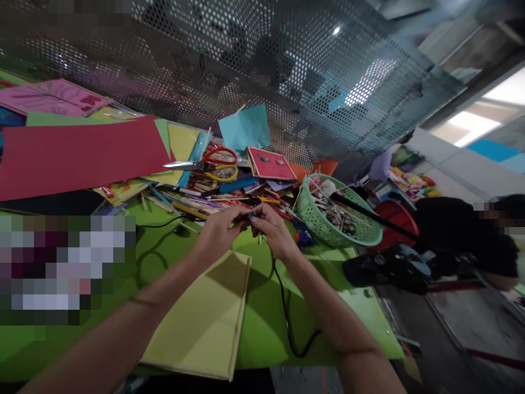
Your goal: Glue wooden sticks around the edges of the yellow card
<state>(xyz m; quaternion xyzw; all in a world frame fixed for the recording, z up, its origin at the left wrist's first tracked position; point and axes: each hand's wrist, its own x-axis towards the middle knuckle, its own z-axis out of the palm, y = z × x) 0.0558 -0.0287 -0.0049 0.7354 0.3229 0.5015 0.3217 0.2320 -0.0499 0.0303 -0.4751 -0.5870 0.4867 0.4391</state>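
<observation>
1. Nearest, the yellow panel with thin stick-like edging lies flat by the near edge of the green bench, under the left forearm. A sweep of that arm could, I judge, push it over the edge.
2. Just right of the panel, a black cable loops along the bench and runs up beside the right wrist. The forearm could snag it, jerking whatever it feeds; its far end is hidden.
3. Beyond the panel, mid-bench, the left hand and right hand meet, the fingertips of both pinching 1 small dark piece above the surface. It is too small to identify. With so little to grip, it could slip out and be lost among the sticks just beyond.
4. Farther, the heap of thin sticks and pencils sits close to the knuckles; a bump could scatter it.
5. To the right, the green perforated plastic basket is crowded with small parts; a knock from the right elbow or hand could tip it.
6. Farther left, scissors with 1 red and 1 yellow handle loop lie on the clutter, blades pointing left over red card; a careless reach could meet the points.
</observation>
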